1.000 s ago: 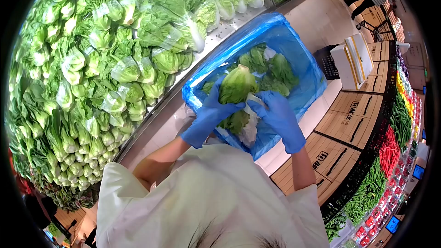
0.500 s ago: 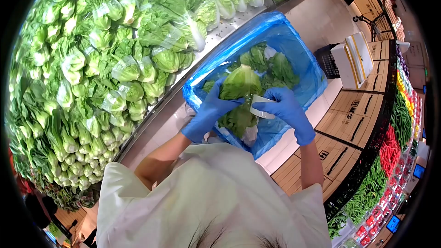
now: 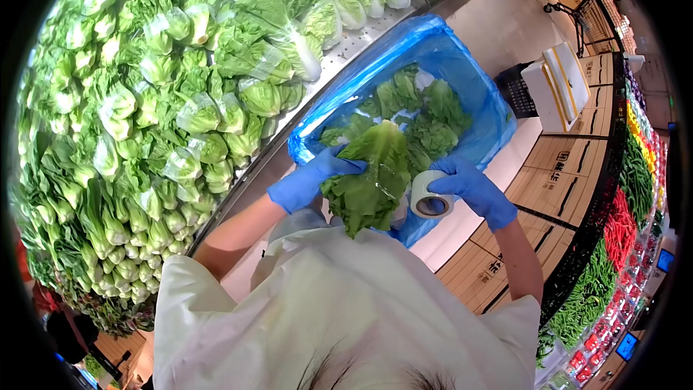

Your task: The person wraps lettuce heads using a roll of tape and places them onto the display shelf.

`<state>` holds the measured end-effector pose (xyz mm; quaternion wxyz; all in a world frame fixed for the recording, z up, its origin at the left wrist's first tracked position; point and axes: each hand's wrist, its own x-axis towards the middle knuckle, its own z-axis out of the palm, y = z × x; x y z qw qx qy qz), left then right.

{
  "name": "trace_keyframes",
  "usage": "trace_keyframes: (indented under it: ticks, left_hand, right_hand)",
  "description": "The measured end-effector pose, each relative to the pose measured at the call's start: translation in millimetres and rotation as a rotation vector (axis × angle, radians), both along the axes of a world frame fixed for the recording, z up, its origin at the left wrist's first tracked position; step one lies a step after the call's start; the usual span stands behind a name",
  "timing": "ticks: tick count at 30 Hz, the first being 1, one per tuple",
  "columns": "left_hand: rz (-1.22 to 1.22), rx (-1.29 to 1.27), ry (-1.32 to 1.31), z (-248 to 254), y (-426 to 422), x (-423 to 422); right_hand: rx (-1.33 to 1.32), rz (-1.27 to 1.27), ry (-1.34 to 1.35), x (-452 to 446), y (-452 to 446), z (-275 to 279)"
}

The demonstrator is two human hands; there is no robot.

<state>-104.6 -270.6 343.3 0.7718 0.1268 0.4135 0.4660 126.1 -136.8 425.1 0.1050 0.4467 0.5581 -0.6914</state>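
Note:
My left hand [image 3: 315, 176], in a blue glove, is closed on the left side of a head of lettuce [image 3: 369, 173]. The lettuce has its pale stem end pointing away from me and its loose leaves towards me. A thin glossy line, perhaps clear tape, shows across its leaves. To the right, my right hand [image 3: 473, 191], also gloved in blue, grips a roll of tape [image 3: 432, 196] by its rim, with the hollow core facing me. Beneath both hands stands a bin lined with a blue plastic bag [image 3: 482, 94], holding more loose lettuce [image 3: 437, 115].
A sloped display of wrapped greens [image 3: 202, 112] and bok choy [image 3: 137, 224] runs along the left. On the right are wooden-fronted cabinets [image 3: 559, 180] below red and green peppers [image 3: 619, 227]. A white foam box [image 3: 556, 90] and a dark crate [image 3: 516, 90] stand behind the bin.
The tape roll has moved away from the lettuce, right and towards me, and turned to show its core. The lettuce has tilted and come closer, its leaves spreading lower left.

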Motion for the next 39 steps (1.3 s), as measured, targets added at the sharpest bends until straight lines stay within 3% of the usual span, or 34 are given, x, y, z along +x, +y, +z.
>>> trace_keyframes:
  ticks: [3,6,8,9,10,11,12,13,14,15,16,17,20,22,24,26,28,31,35,37,38,39]
  left_hand:
    - [-0.008,-0.014,-0.109,-9.2,-0.1,-4.2]
    - [-0.165,-0.024,-0.111,-18.5,0.9,-11.5]
    - [-0.062,0.011,-0.293,-11.7,-3.3,-9.7]
    - [-0.067,0.01,-0.288,-11.8,-7.7,-10.1]
    - [-0.164,0.319,-0.016,-11.6,-13.0,-10.9]
    - [-0.224,0.473,0.121,-8.8,-15.1,-9.5]
    - [-0.263,0.625,0.262,-4.5,-16.8,-7.8]
    - [-0.253,0.261,-0.012,11.8,-14.5,-3.9]
    - [-0.231,-0.106,-0.281,21.8,-12.2,0.1]
    - [-0.228,-0.107,-0.277,24.4,-9.3,3.4]
    - [-0.429,0.108,0.009,26.0,-5.7,6.4]
    - [-0.622,0.322,0.302,26.6,-3.0,9.6]
    - [-0.586,0.258,0.321,28.8,0.6,21.4]
    - [-0.569,0.198,0.36,39.6,5.7,23.7]
    - [-0.771,0.416,0.9,49.6,11.3,23.2]
    - [-0.695,0.497,1.027,43.3,6.7,26.6]
    - [-0.617,0.579,1.153,46.1,6.5,25.9]
    - [-0.555,0.484,1.229,56.2,15.2,14.8]
    - [-0.605,0.542,1.325,59.7,20.0,4.8]
    - [-0.621,0.602,1.03,52.7,27.6,0.6]
    - [-0.622,0.604,1.034,51.0,27.6,-1.9]
    - [-0.671,0.451,0.95,60.3,29.3,-1.8]
  right_hand:
    - [-0.032,-0.023,0.099,11.9,-4.8,-1.4]
    - [-0.026,-0.021,0.079,13.4,-8.7,15.7]
    - [-0.007,0.418,-0.162,9.5,-5.8,26.5]
    - [-0.006,0.413,-0.158,13.7,-7.5,18.8]
    - [0.219,0.501,-0.081,20.3,-11.2,3.9]
    - [0.446,0.583,-0.003,25.3,-14.4,-7.3]
    - [0.468,0.645,-0.052,24.0,-18.2,-11.3]
    - [0.47,0.643,-0.05,26.6,-23.4,-25.1]
    - [0.428,0.596,0.059,30.9,-29.9,-47.1]
    - [0.384,0.55,0.169,33.9,-33.7,-65.1]
    - [0.167,0.485,0.132,34.1,-33.3,-74.9]
    - [0.167,0.49,0.138,35.7,-32.1,-76.9]
    - [-0.317,0.107,0.307,42.6,-29.8,-92.1]
    - [-0.278,-0.025,0.428,36.8,-30.2,-110.3]
    - [-0.381,-0.109,0.458,15.2,-25.8,-95.4]
    - [-0.489,-0.192,0.484,-1.3,-24.2,-83.6]
    - [-0.624,-0.475,0.443,-8.4,-24.5,-80.6]
    - [-0.499,-0.37,0.6,-19.6,-23.2,-46.1]
    - [-0.456,-0.276,0.66,-24.0,-19.9,-44.8]
    - [-0.412,-0.168,0.65,-22.9,-17.0,-50.4]
    - [-0.41,-0.168,0.653,-22.5,-14.4,-49.3]
    - [-0.422,-0.167,0.67,-22.4,-10.6,-47.7]
